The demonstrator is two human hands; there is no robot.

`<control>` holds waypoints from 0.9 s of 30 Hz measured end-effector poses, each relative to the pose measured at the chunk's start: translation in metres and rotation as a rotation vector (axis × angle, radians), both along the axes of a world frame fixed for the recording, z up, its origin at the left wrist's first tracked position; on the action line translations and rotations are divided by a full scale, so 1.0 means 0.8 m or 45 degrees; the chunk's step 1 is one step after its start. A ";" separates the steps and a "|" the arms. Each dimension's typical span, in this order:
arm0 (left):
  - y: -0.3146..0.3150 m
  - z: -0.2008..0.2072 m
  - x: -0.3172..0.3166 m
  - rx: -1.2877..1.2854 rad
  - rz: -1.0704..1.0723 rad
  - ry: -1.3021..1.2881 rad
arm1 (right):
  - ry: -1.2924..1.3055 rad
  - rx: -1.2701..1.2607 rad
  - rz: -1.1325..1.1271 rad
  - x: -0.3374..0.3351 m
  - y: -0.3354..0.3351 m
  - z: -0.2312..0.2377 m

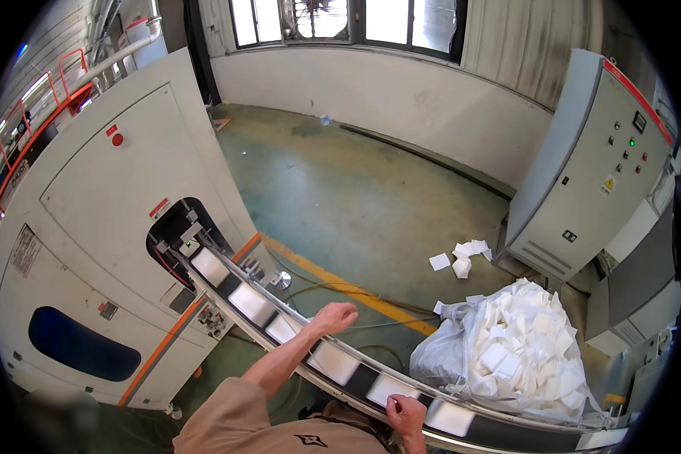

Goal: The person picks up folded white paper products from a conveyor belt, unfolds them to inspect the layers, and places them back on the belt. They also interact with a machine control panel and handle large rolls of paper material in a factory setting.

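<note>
A narrow conveyor (pixel 365 378) curves from the opening in the machine at left toward the lower right, carrying white rectangular packs (pixel 333 362) spaced along its dark belt. My left arm reaches across the belt, and my left hand (pixel 334 318) hovers past its far rail with fingers curled shut. No object shows in it. Closer to me, my right hand (pixel 406 415) is closed in a fist at the conveyor's near side, beside another white pack (pixel 392 389). Nothing sticks out of that fist; its palm side is hidden.
Beyond the conveyor, a large whitish bag (pixel 439 356) is heaped with loose white sheets (pixel 518 352). More sheets (pixel 461 261) lie on the floor. A grey control cabinet (pixel 583 181) stands at right, the big pale machine (pixel 113 227) at left. Hoses cross a yellow floor line (pixel 340 284).
</note>
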State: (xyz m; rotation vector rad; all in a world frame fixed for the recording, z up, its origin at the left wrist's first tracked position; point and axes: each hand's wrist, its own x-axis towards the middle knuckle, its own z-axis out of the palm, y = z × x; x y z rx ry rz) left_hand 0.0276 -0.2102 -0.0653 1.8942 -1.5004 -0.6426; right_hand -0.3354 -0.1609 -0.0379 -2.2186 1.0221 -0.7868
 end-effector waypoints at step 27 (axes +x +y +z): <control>-0.001 0.001 0.000 -0.042 0.013 0.035 | -0.005 0.049 -0.044 0.002 0.002 0.001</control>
